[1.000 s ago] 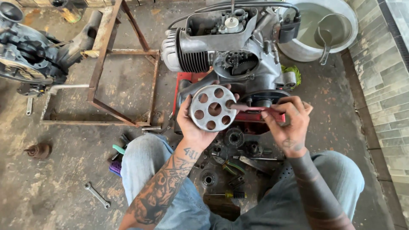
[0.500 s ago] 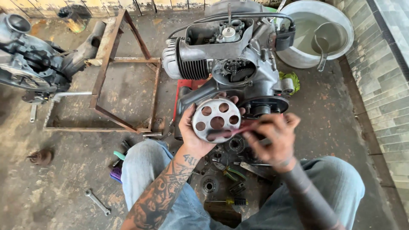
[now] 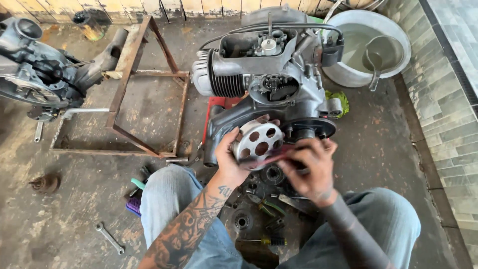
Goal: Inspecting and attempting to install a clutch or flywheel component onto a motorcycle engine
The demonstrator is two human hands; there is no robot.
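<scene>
The left hand [image 3: 230, 162] grips the round metal disc with holes [image 3: 257, 144] in front of the engine [image 3: 269, 74]. The right hand [image 3: 311, 172] is blurry but closed on a thin red tool [image 3: 271, 158]. Best to hold the disc still and work slowly.

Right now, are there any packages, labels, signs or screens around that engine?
None that I can make out: only the grey engine, loose tools on the concrete floor, a rusty metal frame and a pale basin by the tiled wall.
</scene>
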